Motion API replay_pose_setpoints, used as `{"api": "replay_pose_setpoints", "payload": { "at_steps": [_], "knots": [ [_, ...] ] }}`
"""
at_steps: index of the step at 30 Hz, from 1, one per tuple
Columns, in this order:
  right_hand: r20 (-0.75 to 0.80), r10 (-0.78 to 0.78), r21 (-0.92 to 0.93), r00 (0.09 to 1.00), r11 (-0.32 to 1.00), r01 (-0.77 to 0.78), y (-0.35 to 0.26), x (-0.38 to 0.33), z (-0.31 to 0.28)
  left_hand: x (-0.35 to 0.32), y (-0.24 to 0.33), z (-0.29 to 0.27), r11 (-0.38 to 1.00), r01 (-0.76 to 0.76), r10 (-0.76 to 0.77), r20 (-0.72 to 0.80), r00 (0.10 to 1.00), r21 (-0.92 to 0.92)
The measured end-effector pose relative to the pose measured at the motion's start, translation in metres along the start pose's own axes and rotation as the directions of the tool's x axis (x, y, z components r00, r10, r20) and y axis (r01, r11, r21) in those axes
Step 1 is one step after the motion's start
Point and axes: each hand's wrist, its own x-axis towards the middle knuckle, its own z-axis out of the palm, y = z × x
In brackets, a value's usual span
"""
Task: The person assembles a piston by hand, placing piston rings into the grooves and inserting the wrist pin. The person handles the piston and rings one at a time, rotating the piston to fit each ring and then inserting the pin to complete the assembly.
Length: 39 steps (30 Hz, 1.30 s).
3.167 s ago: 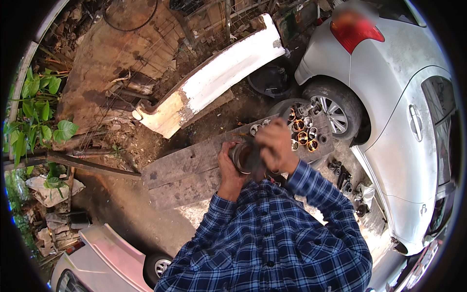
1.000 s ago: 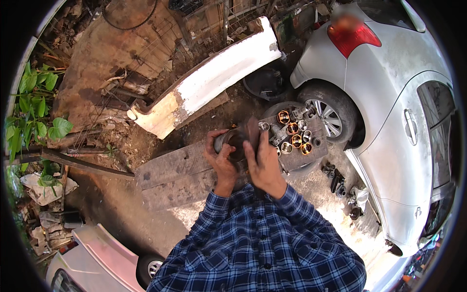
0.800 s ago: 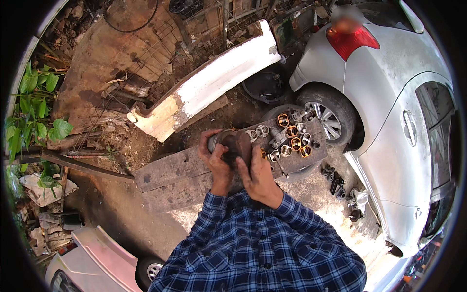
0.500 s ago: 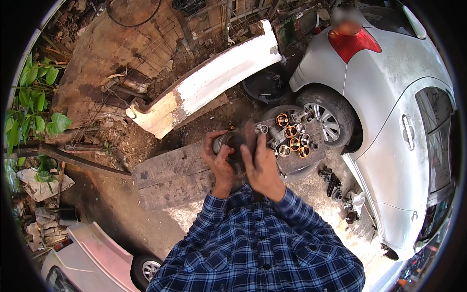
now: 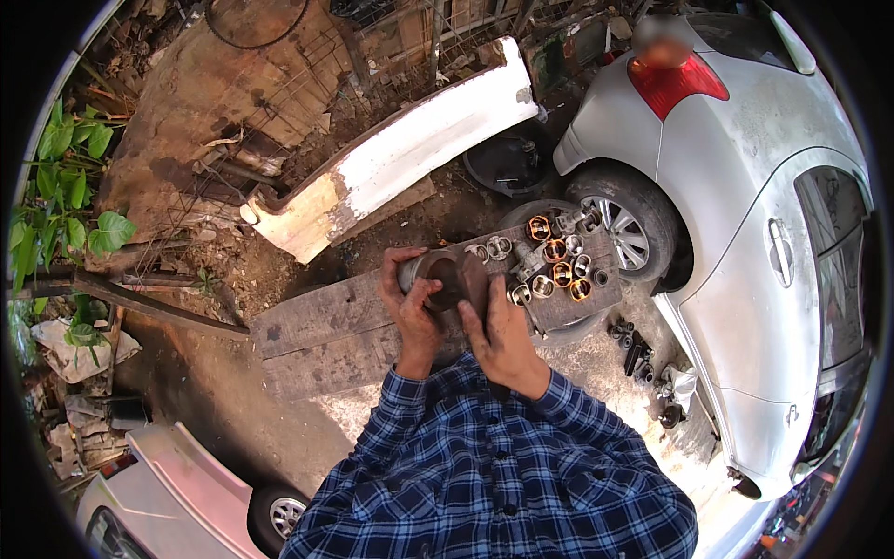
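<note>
My left hand is closed around a grey hollow metal cylinder, like an engine cylinder sleeve, with its dark open mouth turned toward the right. A flat brownish piece, perhaps sandpaper or a rag, is pinched in my right hand at the rim of that mouth. Its exact kind cannot be made out. Both hands are over a worn wooden plank. On the plank's right end, just past my right hand, stand several metal pistons, some of them lit orange.
A silver car with its wheel stands at the right. Beyond the plank lie a white bumper-like panel and a black basin. Dark metal parts rest on the ground. A pinkish car is at lower left.
My right hand, blurred earlier, has slowed and tilted, and the brown piece now shows clearly at the cylinder's mouth. The cylinder has shifted slightly left in my left hand.
</note>
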Motion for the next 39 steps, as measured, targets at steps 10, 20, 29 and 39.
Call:
{"api": "replay_pose_setpoints", "payload": {
  "at_steps": [10,20,29,39],
  "knots": [
    [0.089,0.263,-0.044,0.961,0.965,-0.260,0.005,-0.008,-0.003,-0.005,0.002,0.004,0.944,-0.193,0.179,0.078,0.981,0.266],
    [-0.071,0.348,-0.157,0.935,0.921,-0.355,0.016,0.019,-0.023,-0.013,-0.001,0.006,0.967,0.195,-0.185,0.074,0.980,-0.166],
    [-0.111,0.503,-0.066,0.857,0.857,-0.511,0.015,0.007,-0.043,-0.002,-0.007,-0.011,0.685,0.456,-0.484,0.113,0.868,-0.568],
    [0.029,0.549,-0.014,0.836,0.836,-0.549,0.014,-0.008,-0.037,0.005,-0.023,-0.012,0.626,0.486,-0.593,0.033,0.804,-0.610]
  ]
}}
